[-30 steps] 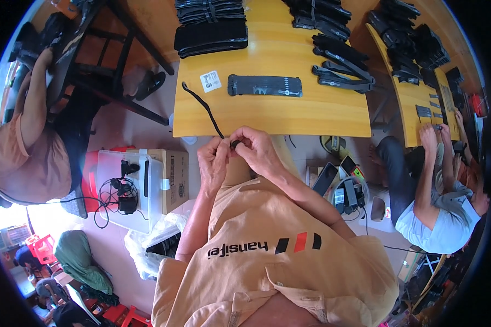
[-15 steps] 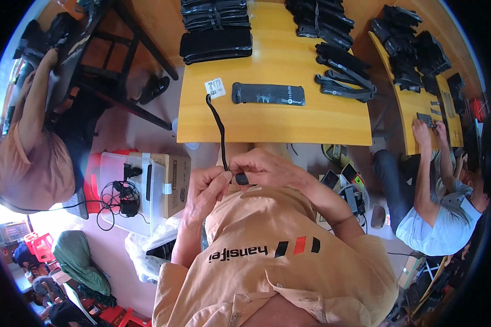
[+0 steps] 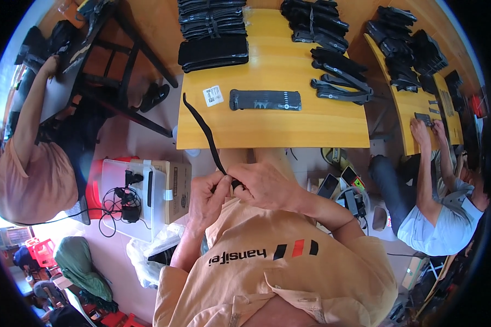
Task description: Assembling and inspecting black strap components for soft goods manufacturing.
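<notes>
Close to my lap, just off the table's near edge, both hands grip one narrow black strap (image 3: 206, 129). Its long free end rises away from my fingers and curves left over the tabletop. My left hand (image 3: 208, 193) pinches the strap between thumb and fingers. My right hand (image 3: 264, 184) is closed beside it, touching the left, with a small bit of black strap showing under its fingers. Beyond them on the table lie a flat dark grey fabric band (image 3: 265, 100) with pale printing and a white label (image 3: 213, 96).
The yellow table (image 3: 289, 128) bears a folded black stack (image 3: 213, 53), bundled black bands (image 3: 313, 24) and looped straps (image 3: 341, 90). A clear plastic bin (image 3: 154, 204) with cables stands at left, by a cardboard box (image 3: 178, 185). Co-workers sit on both sides.
The strap's free end has swung left, away from the white label. My right hand has turned and closed over the part of the strap that showed at its thumb.
</notes>
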Available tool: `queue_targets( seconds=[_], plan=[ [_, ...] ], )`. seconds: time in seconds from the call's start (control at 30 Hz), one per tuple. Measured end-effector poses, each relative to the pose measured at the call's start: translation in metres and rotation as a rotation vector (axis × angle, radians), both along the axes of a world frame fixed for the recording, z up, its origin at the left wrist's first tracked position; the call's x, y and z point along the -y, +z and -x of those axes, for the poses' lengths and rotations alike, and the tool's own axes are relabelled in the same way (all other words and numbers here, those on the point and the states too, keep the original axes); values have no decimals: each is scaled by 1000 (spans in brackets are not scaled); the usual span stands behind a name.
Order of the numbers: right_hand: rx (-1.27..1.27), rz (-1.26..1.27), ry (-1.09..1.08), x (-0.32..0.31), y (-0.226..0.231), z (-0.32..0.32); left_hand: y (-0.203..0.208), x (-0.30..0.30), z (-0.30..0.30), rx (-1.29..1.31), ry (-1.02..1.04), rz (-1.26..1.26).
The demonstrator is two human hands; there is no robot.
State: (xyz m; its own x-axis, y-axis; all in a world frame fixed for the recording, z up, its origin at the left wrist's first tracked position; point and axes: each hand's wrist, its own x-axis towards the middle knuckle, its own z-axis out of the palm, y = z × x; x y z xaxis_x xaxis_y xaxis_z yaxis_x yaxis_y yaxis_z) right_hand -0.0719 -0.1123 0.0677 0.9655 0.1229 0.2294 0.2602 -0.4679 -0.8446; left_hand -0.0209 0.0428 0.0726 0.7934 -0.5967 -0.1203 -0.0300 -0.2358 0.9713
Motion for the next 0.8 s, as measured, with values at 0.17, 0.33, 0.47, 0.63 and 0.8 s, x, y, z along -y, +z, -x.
queue_targets(
  seconds=[0.17, 0.33, 0.47, 0.63, 0.8],
  plan=[
    [13, -151, -100, -3, -3, 2, 3, 3, 0, -19, 21, 17],
    [-146, -321, 14, 7, 3, 8, -1, -3, -2, -280, -119, 186],
    [-405, -706, 119, 9, 12, 13, -5, -5, 3, -435, -151, 329],
    [-396, -702, 148, 12, 2, 11, -3, -2, 5, -476, -32, 351],
    [-176, -404, 238, 21, -2, 5, 9, 3, 3, -321, -24, 211]
  ],
)
